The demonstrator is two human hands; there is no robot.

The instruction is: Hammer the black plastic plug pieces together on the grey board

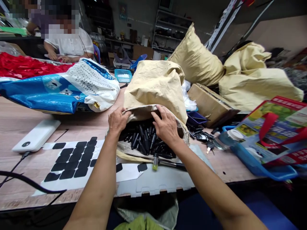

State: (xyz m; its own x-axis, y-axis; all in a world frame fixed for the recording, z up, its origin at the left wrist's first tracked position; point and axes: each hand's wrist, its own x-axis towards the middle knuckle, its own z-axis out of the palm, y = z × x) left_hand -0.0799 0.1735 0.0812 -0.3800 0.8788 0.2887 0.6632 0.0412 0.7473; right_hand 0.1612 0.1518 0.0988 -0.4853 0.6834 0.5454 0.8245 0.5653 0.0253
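Note:
A beige cloth sack (153,81) lies on the table in front of me, its mouth facing me. Many black pointed plastic pieces (145,140) fill the opening. My left hand (118,120) pinches the upper rim of the sack at its left side. On the right, my right hand (165,124) has its thumb and fingers at the same rim, with the palm over the black pieces. Just below the sack mouth lies a tool with a yellow-green tip (155,162), its dark handle pointing right, partly under my right forearm.
White power bank (37,135) and black stickers on a sheet (72,159) lie left. Behind them is a blue-white bag (83,83). At right are a jar (229,139), blue tray (254,159), printed bag (275,131) and cardboard box (209,103). A person (69,41) sits back left.

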